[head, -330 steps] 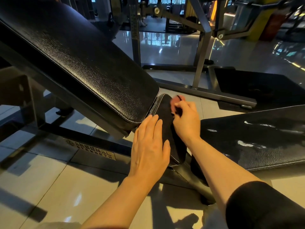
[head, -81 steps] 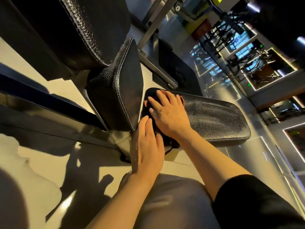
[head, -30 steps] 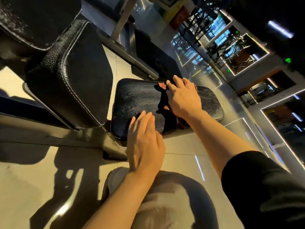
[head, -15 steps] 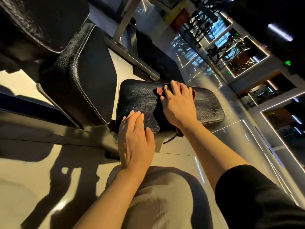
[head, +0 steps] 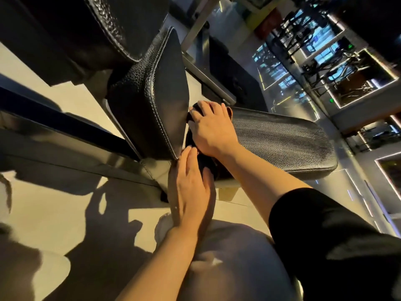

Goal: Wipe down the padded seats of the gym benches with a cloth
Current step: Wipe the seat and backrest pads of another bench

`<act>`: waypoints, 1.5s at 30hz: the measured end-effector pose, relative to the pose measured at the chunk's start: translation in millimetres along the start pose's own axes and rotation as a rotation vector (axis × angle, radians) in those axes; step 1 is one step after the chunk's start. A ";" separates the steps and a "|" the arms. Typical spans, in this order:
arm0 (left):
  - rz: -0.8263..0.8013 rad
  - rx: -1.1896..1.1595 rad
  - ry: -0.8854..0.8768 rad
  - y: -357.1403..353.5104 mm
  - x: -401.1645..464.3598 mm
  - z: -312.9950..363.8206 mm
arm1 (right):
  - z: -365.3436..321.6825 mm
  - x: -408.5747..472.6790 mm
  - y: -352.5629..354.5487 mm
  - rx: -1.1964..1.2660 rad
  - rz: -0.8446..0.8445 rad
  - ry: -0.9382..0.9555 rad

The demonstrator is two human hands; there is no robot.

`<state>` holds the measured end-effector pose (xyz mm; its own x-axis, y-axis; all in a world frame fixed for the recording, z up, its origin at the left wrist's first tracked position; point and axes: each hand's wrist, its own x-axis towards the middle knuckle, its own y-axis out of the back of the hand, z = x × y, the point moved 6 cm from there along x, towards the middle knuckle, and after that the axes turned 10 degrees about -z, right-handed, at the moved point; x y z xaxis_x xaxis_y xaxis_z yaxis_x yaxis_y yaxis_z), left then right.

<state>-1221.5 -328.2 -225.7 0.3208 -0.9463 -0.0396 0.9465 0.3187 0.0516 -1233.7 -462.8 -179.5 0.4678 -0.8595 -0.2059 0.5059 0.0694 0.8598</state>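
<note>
Your right hand (head: 211, 129) flat on cloth (head: 192, 135); bench seat (head: 280, 137) stretches toward 3 o'clock. Left hand (head: 188, 187) open, resting at seat's near corner.

Dark cloth (head: 191, 135) on black seat (head: 280, 137)

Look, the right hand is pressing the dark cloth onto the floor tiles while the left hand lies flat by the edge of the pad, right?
Not quite. In the head view the right hand presses the dark cloth onto the flat bench pad, not the floor tiles. The left hand does lie flat by the pad's near edge.
</note>
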 end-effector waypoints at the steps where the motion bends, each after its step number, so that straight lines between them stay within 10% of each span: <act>1: 0.001 -0.012 -0.002 0.5 -1.9 0.9 | 0.0 5.1 -0.2 -0.009 0.001 0.000; 18: 0.090 0.164 -0.043 -1.1 3.2 14.0 | 20.9 18.1 2.5 0.021 -0.020 -0.034; 33: -0.018 0.208 -0.270 -33.3 -10.0 42.4 | 214.1 -100.7 1.0 -0.107 -0.016 -0.522; 45: 0.035 0.150 -0.087 1.5 -3.2 12.2 | 53.1 -39.0 2.9 -0.063 0.023 -0.239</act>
<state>-1221.5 -325.3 -213.4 0.3428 -0.9380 0.0514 0.9166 0.3460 0.2004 -1289.0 -456.0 -144.2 0.2990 -0.9521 -0.0634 0.5443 0.1156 0.8309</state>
